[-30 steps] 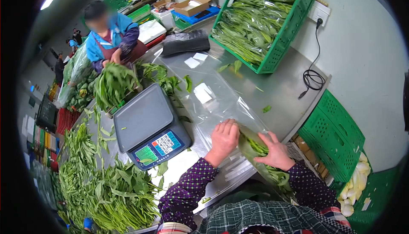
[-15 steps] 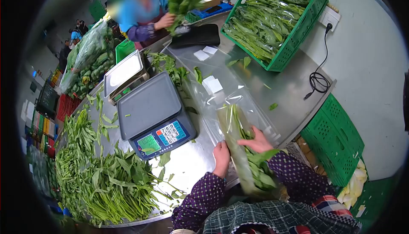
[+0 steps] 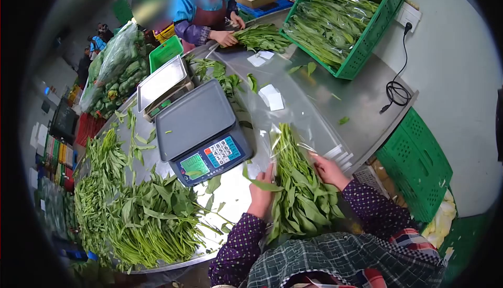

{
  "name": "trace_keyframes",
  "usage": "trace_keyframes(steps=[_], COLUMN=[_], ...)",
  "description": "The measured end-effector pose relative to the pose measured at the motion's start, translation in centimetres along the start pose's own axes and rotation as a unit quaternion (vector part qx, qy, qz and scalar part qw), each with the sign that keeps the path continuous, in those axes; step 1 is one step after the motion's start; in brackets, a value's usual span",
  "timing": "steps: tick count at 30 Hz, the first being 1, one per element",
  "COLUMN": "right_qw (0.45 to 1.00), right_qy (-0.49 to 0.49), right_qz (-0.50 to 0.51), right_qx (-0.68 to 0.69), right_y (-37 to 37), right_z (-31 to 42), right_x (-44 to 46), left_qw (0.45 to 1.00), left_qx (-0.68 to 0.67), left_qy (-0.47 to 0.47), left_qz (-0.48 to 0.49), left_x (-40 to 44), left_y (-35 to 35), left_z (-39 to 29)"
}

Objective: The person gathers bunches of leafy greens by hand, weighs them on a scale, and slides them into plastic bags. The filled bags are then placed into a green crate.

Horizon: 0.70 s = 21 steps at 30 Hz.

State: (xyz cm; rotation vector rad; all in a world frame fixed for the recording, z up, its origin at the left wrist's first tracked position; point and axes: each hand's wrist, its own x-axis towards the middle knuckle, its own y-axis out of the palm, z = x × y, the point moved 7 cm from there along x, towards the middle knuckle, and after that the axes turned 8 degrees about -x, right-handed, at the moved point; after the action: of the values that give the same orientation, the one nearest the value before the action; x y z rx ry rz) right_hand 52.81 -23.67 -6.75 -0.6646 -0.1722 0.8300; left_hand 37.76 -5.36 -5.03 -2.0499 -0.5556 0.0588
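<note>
A bunch of leafy greens (image 3: 304,191) lies in a clear plastic bag at the near table edge, stems pointing away from me. My left hand (image 3: 261,193) grips the bag's left side, with one loose leaf across its fingers. On the right side, my right hand (image 3: 330,170) pinches the bag's edge. More flat clear bags (image 3: 309,120) lie beyond the bunch, with white labels (image 3: 271,98) on them. Left of my hands stands a grey scale (image 3: 196,120) with a lit display. A big heap of loose greens (image 3: 152,214) covers the table's left part.
Bagged greens fill a green crate (image 3: 361,52) at the back right. Across the table a co-worker (image 3: 209,15) has both hands at another bunch (image 3: 262,37). A second scale (image 3: 162,83) stands behind the first. A black cable (image 3: 398,93) lies at the right edge, beside stacked green crates (image 3: 416,165).
The bunch and its bag have turned more upright and spread open between my hands. The co-worker's bunch has come down onto the table. The view has shifted slightly.
</note>
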Motion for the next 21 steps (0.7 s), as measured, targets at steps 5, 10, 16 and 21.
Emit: trace_keyframes(steps=[5, 10, 16, 21], right_qw=[0.99, 0.975, 0.97, 0.961], right_qy=[-0.071, -0.162, -0.211, -0.222], right_qz=[0.042, 0.071, -0.119, -0.163], right_qx=[-0.116, -0.135, -0.024, 0.007], right_y=[0.3, 0.8, -11.0, -19.0], right_z=[0.2, 5.5, 18.8, 25.7], right_x=[-3.1, -12.4, -3.3, 4.0], left_qw=[0.987, 0.978, 0.939, 0.823], left_qx=[-0.026, -0.062, -0.33, -0.558], left_qy=[0.156, 0.166, 0.061, -0.008], left_qz=[0.038, 0.106, -0.074, -0.105], left_x=[-2.8, -12.0, 0.9, 10.2], left_y=[-2.2, -3.6, -13.5, -22.4], left_z=[-3.4, -6.5, -8.7, -10.8])
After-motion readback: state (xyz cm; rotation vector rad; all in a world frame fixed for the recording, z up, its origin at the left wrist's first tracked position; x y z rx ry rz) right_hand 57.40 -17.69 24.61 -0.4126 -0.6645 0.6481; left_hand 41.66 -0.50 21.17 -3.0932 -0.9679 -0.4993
